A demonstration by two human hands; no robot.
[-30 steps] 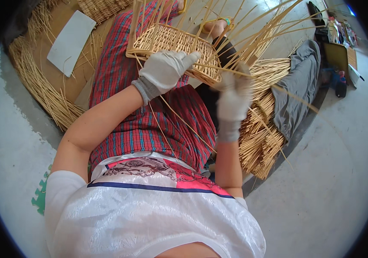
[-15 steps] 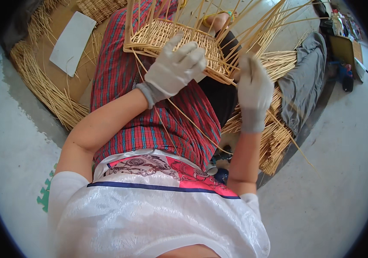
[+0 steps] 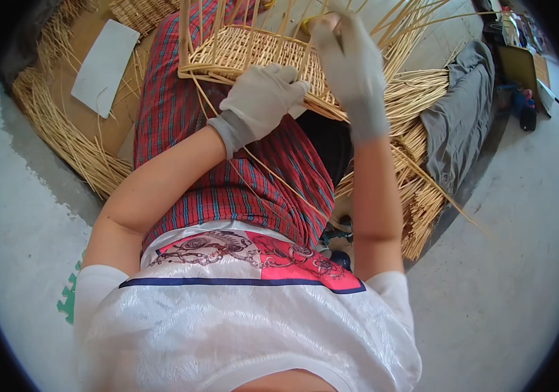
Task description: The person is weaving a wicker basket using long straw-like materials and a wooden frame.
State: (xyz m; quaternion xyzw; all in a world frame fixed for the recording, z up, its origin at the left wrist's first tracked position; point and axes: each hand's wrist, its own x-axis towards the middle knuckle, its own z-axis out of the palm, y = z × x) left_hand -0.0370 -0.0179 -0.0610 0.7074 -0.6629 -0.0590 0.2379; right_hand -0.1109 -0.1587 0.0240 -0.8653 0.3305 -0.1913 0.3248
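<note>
A half-woven wicker basket (image 3: 243,47) lies over my lap, its woven base toward me and tall bare stakes rising from it. My left hand (image 3: 261,98), in a whitish work glove, is closed on the basket's near edge. Above the basket's right end is my right hand (image 3: 352,68), also gloved. Its fingers are curled together and slightly blurred; whatever they hold is hard to make out among the stakes. A thin loose cane strand (image 3: 286,178) hangs from the basket's near side across the red plaid cloth (image 3: 227,196) on my lap.
Bundles of cane (image 3: 416,215) lie to the right, partly under a grey cloth (image 3: 459,117). More cane (image 3: 64,140) curves along the left, by a white sheet (image 3: 105,68) on brown board. Another woven piece (image 3: 139,14) sits at the far left.
My right hand has moved up and left, from beside the basket's right corner to above its right end. My left hand's fingers have curled down onto the near edge. The basket has shifted slightly left.
</note>
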